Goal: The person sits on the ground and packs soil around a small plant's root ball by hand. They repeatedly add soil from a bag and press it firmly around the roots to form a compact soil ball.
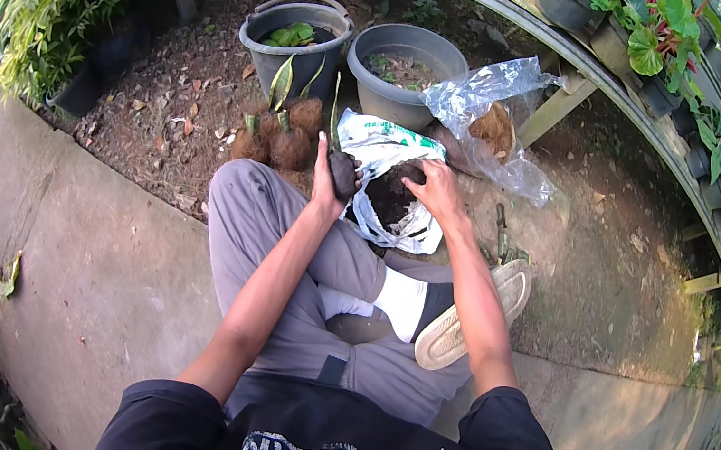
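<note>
My left hand holds a dark ball of soil with a narrow upright snake plant leaf rising from it. At the mouth of a white plastic bag of dark soil, my right hand has its fingers curled round a clump of that soil. Left of my left hand stand several fibre-wrapped root balls, some with variegated snake plant leaves and others with short cut stubs.
Beyond the bag are a grey bucket with a handle and a round grey pot. Clear plastic film lies by a brown fibre clump. A wooden plant bench curves behind. My crossed legs and a sandal are close below.
</note>
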A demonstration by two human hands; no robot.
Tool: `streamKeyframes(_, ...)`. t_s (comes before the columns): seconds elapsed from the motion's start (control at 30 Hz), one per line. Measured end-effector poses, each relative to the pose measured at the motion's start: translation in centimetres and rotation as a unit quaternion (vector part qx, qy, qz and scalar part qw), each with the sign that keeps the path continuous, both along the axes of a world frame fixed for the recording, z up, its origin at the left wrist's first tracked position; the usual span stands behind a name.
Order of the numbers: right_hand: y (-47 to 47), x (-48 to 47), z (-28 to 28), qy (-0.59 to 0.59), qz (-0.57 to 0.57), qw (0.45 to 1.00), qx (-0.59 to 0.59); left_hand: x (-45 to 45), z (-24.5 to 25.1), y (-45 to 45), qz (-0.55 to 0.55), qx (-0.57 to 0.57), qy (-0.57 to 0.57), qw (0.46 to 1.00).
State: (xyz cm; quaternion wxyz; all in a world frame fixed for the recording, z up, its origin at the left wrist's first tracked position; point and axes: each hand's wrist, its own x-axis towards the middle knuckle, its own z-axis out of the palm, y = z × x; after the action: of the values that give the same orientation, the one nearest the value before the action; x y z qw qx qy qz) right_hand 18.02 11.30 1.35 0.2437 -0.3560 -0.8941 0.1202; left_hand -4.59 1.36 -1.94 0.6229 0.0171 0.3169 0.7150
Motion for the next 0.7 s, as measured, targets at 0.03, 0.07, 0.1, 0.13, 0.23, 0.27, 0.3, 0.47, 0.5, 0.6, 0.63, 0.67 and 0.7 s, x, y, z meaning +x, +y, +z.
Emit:
streamKeyframes(0.03, -0.1, -0.2, -0.7, -0.013, -0.004, 1.000, 0.010, 0.0, 0.0, 0.0, 0.002, -0.003, 0.000, 1.000)
streamKeyframes(0.07, -0.3, -0.5, -1.4, -0.026, -0.011, 0.999, 0.024, 0.0, -0.1, 0.0, 0.005, -0.008, 0.000, 1.000)
streamKeyframes(0.1, -0.3, -0.7, -2.0, -0.060, -0.030, 0.998, 0.020, 0.0, -0.1, 0.1, 0.001, 0.000, -0.002, 1.000)
streamKeyframes(0.13, -0.4, -0.6, -2.5, -0.099, -0.019, 0.995, -0.020, -0.1, -0.2, 0.1, -0.001, 0.006, -0.004, 1.000)
streamKeyframes(0.23, -0.7, -0.1, -3.8, -0.148, 0.006, 0.986, -0.074, -0.2, -0.3, 0.1, -0.002, 0.013, -0.006, 1.000)
streamKeyframes(0.27, -0.6, -0.2, -4.0, -0.165, 0.007, 0.984, -0.073, -0.2, -0.3, 0.1, -0.001, 0.006, -0.009, 1.000)
streamKeyframes(0.3, -0.6, -0.1, -4.2, -0.146, -0.003, 0.988, -0.051, -0.2, -0.3, 0.1, -0.003, 0.014, -0.006, 1.000)
streamKeyframes(0.47, -0.5, -0.3, -4.3, -0.174, -0.074, 0.978, -0.088, -0.1, -0.1, 0.0, 0.004, -0.002, -0.009, 1.000)
streamKeyframes(0.5, -0.5, -0.3, -4.1, -0.172, -0.080, 0.976, -0.106, -0.2, -0.1, 0.0, 0.005, 0.003, -0.007, 1.000)
streamKeyframes(0.6, -0.9, -0.2, -3.9, -0.199, -0.134, 0.960, -0.142, -0.2, -0.1, 0.0, 0.006, 0.004, -0.009, 1.000)
streamKeyframes(0.63, -1.2, 0.0, -3.9, -0.206, -0.136, 0.959, -0.137, -0.2, -0.2, 0.0, 0.005, 0.008, -0.011, 1.000)
streamKeyframes(0.67, -1.4, 0.1, -4.0, -0.217, -0.142, 0.956, -0.137, -0.2, -0.2, 0.0, 0.004, 0.004, -0.014, 1.000)
streamKeyframes(0.7, -1.7, 0.0, -4.2, -0.222, -0.131, 0.958, -0.127, -0.3, -0.2, 0.0, 0.004, 0.015, -0.011, 1.000)
